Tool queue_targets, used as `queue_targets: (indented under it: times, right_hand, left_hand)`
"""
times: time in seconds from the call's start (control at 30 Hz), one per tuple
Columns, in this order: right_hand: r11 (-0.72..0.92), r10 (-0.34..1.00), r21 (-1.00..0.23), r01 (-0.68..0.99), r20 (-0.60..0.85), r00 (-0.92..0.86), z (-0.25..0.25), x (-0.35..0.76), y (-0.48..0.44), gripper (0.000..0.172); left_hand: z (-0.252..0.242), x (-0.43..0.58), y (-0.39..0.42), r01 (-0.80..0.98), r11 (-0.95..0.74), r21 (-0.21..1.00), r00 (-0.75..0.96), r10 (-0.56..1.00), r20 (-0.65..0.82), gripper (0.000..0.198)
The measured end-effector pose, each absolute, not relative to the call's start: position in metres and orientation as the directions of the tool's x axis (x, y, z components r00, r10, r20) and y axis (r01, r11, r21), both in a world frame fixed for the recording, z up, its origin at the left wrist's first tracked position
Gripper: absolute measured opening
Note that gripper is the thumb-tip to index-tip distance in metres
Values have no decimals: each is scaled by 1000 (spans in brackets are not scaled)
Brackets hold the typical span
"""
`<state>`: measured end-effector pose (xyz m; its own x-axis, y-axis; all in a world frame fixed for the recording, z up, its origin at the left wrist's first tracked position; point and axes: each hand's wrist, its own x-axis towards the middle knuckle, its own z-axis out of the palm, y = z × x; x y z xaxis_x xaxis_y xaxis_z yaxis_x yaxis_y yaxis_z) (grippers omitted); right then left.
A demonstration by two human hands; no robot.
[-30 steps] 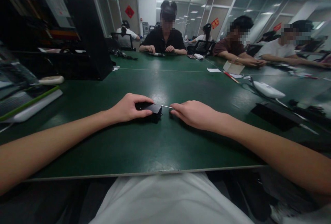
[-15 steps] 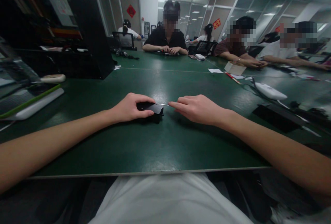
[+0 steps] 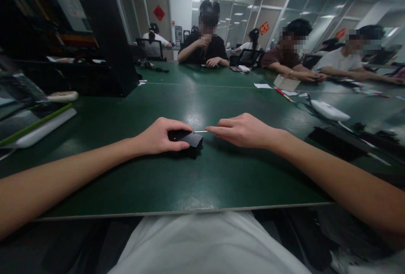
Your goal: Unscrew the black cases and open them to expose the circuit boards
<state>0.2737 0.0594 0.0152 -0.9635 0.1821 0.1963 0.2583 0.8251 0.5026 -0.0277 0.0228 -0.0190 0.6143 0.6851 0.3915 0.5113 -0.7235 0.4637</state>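
Hiding the left end of the case (image 3: 196, 140) inside the left hand (image 3: 162, 135), and the right end of the rod (image 3: 200, 131) behind the fingers of the right hand (image 3: 238, 130); leaving contact between rod and case hard to confirm. Running both forearms (image 3: 85, 169) out of view at the sides. Showing a smooth, flat, dark top on the case, uneven black parts below, a thin, shiny rod and a glossy green table (image 3: 177, 185). Curling the left hand in a C around the case, in the table's near half. Closing the right hand's fingertips on the rod.
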Motion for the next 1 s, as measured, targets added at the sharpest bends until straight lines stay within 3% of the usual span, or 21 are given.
queue_targets:
  times: [0.23, 0.4, 0.47, 0.7, 1.0]
  right_hand:
    - [851, 231, 438, 290, 184, -956, 12, 270, 55, 41]
    - [942, 260, 177, 284, 149, -954, 11, 266, 55, 43]
    - [954, 253, 134, 269, 122, -960, 13, 267, 57, 43]
    - [850, 195, 478, 221, 104, -975, 26, 278, 58, 42]
    - [811, 135, 534, 240, 228, -964, 12, 267, 50, 40]
  left_hand:
    - [-19, -27, 22, 537, -706, 461, 597, 705, 383, 43]
    - [-18, -27, 22, 515, -740, 432, 617, 670, 413, 40]
    - [-18, -26, 22, 503, -745, 437, 620, 664, 418, 40]
    - [-16, -22, 21, 460, -742, 487, 643, 657, 394, 38]
    - [-17, -21, 21, 422, -775, 471, 664, 617, 421, 37]
